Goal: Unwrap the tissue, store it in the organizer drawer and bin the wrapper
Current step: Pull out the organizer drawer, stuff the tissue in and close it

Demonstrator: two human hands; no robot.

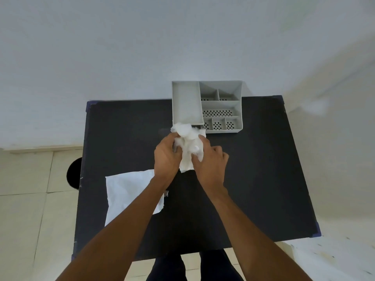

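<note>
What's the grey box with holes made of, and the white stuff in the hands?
The grey organizer looks like matte moulded plastic: thin stiff walls, neatly punched holes. The white bundle held by the left hand and right hand looks like soft, crumpled tissue paper, possibly with thin wrapping film.

Soft even daylight, wide-angle edge distortion, slight blur

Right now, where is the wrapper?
In the head view the wrapper lies flat on the table's near-left part, partly under the left forearm, apart from the tissue held in both hands.
</note>
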